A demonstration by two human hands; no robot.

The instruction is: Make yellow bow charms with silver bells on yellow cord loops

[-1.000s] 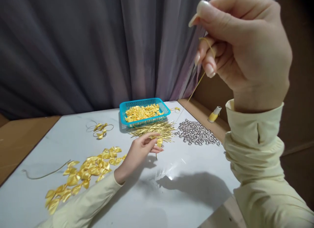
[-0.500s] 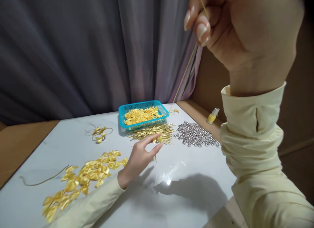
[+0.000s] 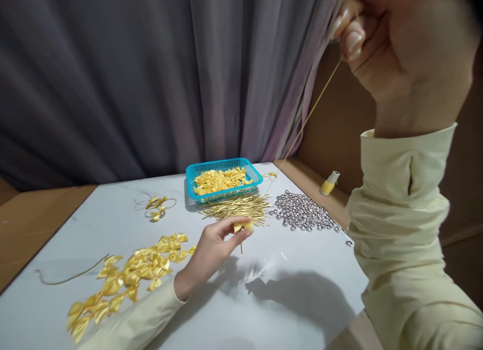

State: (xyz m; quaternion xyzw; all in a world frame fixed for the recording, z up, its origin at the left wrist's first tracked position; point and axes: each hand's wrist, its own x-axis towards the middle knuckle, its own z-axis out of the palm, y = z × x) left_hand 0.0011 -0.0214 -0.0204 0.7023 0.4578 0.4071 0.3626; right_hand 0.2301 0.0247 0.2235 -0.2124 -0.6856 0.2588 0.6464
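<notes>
We are pinching a bow in the fingers of our left hand, low over the desk, near the gold sticks. Our right hand, raised high, is gripping a thread in closed fingers; it is slanting down beside the basket. Bells are lying to the right, loose bows to the left.

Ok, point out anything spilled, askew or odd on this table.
One silver bell lies apart from the bell heap, near the table edge. The thread spool leans tilted on the wood beyond it. Otherwise nothing stands out.
</notes>
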